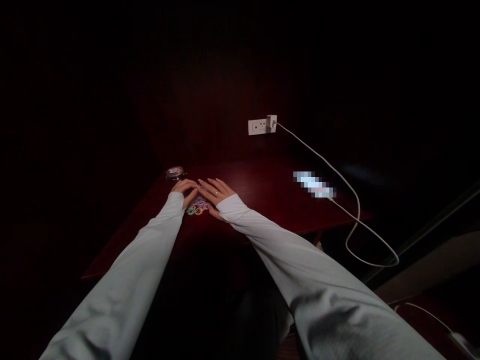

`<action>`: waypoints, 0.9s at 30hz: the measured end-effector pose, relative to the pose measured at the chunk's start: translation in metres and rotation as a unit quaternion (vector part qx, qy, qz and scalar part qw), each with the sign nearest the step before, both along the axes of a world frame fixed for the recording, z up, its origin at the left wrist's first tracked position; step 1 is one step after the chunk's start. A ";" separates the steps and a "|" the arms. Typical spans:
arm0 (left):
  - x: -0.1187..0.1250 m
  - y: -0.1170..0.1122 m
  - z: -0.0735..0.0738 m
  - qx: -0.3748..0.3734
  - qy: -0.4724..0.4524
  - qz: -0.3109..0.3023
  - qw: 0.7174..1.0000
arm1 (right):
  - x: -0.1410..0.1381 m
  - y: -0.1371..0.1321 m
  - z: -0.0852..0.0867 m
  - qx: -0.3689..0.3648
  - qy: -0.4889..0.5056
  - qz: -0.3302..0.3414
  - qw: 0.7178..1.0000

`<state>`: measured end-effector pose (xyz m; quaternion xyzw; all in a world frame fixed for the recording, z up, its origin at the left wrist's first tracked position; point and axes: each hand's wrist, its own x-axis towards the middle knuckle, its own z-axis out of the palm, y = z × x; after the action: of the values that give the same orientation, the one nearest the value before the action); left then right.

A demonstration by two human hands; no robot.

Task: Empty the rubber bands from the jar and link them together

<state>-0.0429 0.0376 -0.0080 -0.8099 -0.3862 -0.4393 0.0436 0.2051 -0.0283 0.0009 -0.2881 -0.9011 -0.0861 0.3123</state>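
Head view, mid-frame: left hand (184,188) and right hand (220,193), fingers apart, seemingly corralling colorful rings (199,205); grabbing one'd need a pinch.

We cannot see all the colourful rings (198,204), as our left hand (183,188) and right hand (219,192) cover some. What the jar (175,173) holds is too small to tell. Blurry squares mask the glowing device (314,184). The bottom edge cuts off our sleeves (142,265) and a white block (463,344).
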 end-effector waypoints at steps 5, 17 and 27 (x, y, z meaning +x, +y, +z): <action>-0.005 0.005 0.000 0.030 -0.044 0.018 0.998 | -0.001 0.005 -0.006 0.006 -0.014 -0.006 1.000; -0.004 0.006 -0.002 0.054 -0.036 0.019 0.998 | -0.002 0.009 -0.008 0.006 -0.023 0.006 1.000; -0.006 0.010 -0.004 0.047 -0.025 0.011 0.998 | -0.002 0.007 -0.007 0.015 -0.035 -0.003 0.999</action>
<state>-0.0492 0.0477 -0.0123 -0.7912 -0.3750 -0.4769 0.0772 0.2033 -0.0210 -0.0060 -0.2829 -0.9092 -0.1104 0.2849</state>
